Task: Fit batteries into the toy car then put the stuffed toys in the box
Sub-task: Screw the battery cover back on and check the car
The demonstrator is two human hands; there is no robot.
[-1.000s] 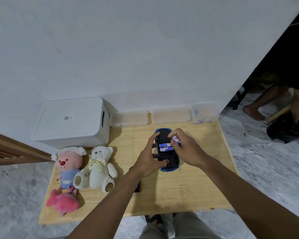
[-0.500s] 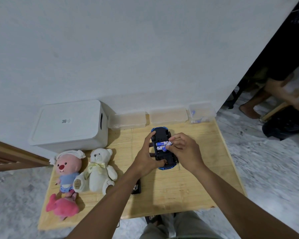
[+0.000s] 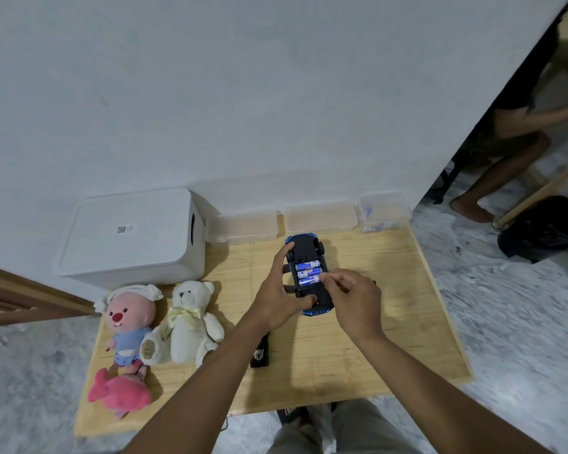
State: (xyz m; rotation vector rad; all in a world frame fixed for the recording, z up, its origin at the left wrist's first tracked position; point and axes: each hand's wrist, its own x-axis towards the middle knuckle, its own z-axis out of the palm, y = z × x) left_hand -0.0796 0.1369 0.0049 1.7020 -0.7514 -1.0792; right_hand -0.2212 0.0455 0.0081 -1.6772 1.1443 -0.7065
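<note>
Head cam: toy car (image 3: 304,249) lies belly-up mid-bench (image 3: 391,322), 3 blue batteries (image 3: 307,273) side by side in its open bay. It's clasped by left grip (image 3: 276,296), thumb at near end, fingers on far-left side. Bent fingertips of right grip (image 3: 354,299) sit on nearest battery's right end; pinching or pressing, can't tell. 3 stuffed toys (image 3: 191,322) lie bench-left, beside white box (image 3: 128,234).

On my bench (image 3: 374,355) I count one toy car (image 3: 304,249) with three blue batteries (image 3: 308,272) in it, three stuffed toys (image 3: 191,319), one white box (image 3: 128,234), three clear plastic containers (image 3: 320,217) by the wall, one small black piece (image 3: 259,353), and my two hands, left hand (image 3: 276,296) and right hand (image 3: 354,296).
</note>
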